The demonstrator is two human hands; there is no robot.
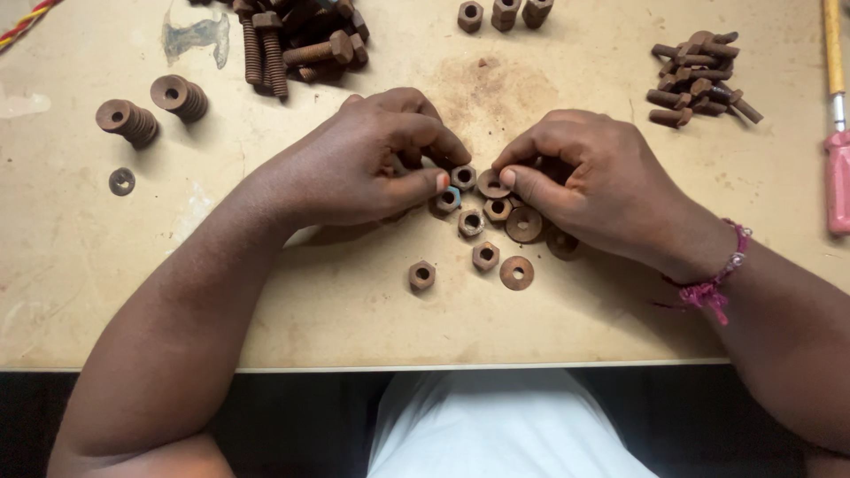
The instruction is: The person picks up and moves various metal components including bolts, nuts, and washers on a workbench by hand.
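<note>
My left hand (372,159) pinches a rusty hex nut (463,176) between thumb and forefinger at the middle of the beige table (354,301). Facing it, my right hand (593,177) grips a rusty washer (492,184) with thumb and fingers, close to the nut. Just under both hands lie several loose rusty nuts, such as one nut (422,275) nearest the front, and washers, including a washer (517,273) by the front and another washer (524,225) under my right thumb.
A pile of long rusty bolts (297,44) lies at the back left, and stacked washers (155,108) with a single washer (121,181) at the left. Three nuts (505,13) stand at the back. Short bolts (699,78) are heaped at the right, beside a red-handled tool (837,133).
</note>
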